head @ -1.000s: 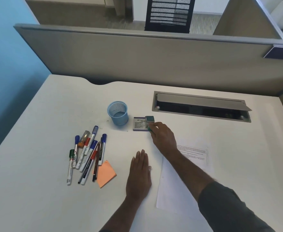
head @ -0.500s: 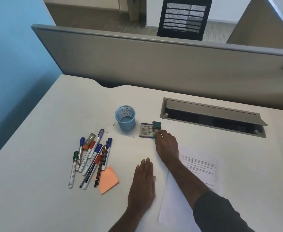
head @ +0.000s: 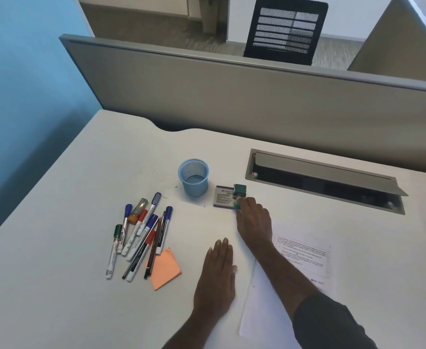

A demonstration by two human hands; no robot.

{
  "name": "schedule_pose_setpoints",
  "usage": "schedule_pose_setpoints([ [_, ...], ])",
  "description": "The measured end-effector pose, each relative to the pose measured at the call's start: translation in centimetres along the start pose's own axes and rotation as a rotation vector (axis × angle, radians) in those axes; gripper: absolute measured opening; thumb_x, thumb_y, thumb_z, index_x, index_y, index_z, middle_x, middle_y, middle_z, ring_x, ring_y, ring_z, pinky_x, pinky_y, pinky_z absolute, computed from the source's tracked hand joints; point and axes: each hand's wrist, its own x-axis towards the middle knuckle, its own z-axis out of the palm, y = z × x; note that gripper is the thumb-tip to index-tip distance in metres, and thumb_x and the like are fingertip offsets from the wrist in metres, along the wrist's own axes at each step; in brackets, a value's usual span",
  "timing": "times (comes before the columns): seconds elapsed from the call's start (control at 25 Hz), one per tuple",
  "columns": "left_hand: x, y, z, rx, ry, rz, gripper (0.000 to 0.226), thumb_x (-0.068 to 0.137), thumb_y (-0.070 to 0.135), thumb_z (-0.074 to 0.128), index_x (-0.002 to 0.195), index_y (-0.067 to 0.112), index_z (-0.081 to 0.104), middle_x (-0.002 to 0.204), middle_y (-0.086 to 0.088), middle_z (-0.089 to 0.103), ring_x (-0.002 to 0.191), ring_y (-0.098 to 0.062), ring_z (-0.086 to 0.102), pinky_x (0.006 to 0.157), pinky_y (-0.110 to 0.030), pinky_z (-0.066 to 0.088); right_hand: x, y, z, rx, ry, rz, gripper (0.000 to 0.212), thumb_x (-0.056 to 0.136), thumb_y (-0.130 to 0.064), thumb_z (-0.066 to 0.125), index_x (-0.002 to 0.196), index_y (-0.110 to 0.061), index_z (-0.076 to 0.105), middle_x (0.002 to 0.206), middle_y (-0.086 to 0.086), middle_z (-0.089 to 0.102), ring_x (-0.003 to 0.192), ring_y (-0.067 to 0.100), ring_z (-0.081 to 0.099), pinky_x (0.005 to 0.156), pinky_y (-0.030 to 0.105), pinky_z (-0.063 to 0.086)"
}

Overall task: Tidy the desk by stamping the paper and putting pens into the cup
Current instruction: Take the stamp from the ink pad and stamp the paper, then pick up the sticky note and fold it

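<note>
Fingertips of the right hand (head: 253,220) reach to the near right corner of a small ink pad box (head: 225,196), touching a green piece there — whether they pinch it or only press on it cannot be told. A green stamp (head: 240,190) sits on the box's far right corner, just beyond the fingertips. Left hand (head: 217,278) lies flat on the white desk (head: 68,248), palm down, fingers straight and together, gripping nothing. A printed paper (head: 302,258) lies to the right, partly under the right forearm. A blue mesh cup (head: 193,176) stands upright just left of the box — it holds no pens. Farther left and nearer, a loose heap of pens (head: 141,233) lies on the desk, with an orange sticky note (head: 165,269) touching its near end. A grey cable tray (head: 325,181) is set into the desk at the far right.
</note>
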Motion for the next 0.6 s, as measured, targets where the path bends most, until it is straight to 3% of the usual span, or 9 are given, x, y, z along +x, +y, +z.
schedule_pose_setpoints([
  [0.2, 0.2, -0.2, -0.1, -0.045, -0.009, -0.005, 0.050, 0.107, 0.035, 0.034, 0.151, 0.013, 0.041, 0.164, -0.002, 0.026, 0.154, -0.020, 0.019, 0.122, -0.040, 0.024, -0.9, -0.6, -1.4, 0.026, 0.014, 0.039, 0.038, 0.080, -0.023, 0.077, 0.113, -0.012, 0.062, 0.108, 0.008, 0.066, 0.081, 0.023, 0.064, 0.067, 0.035, 0.056],
  [0.36, 1.0, -0.6, -1.9, -0.166, 0.089, -0.035, 0.050, 0.105, 0.041, 0.035, 0.142, 0.014, 0.054, 0.155, 0.001, 0.043, 0.144, -0.018, 0.041, 0.118, -0.036, 0.036, -1.8, -1.8, -3.4, 0.039, 0.046, 0.076, 0.036, 0.080, -0.027, 0.078, 0.111, -0.014, 0.064, 0.108, 0.006, 0.067, 0.085, 0.023, 0.065, 0.070, 0.036, 0.057],
  [0.6, 2.9, -4.1, -9.2, -0.284, 0.255, -0.134, 0.036, 0.097, 0.024, 0.063, 0.131, 0.012, 0.063, 0.133, -0.003, 0.065, 0.125, -0.019, 0.059, 0.108, -0.035, 0.046, -3.2, -5.9, -5.7, 0.138, 0.054, 0.057, 0.039, 0.076, -0.027, 0.081, 0.109, -0.014, 0.064, 0.103, 0.006, 0.068, 0.084, 0.025, 0.065, 0.067, 0.035, 0.057],
])
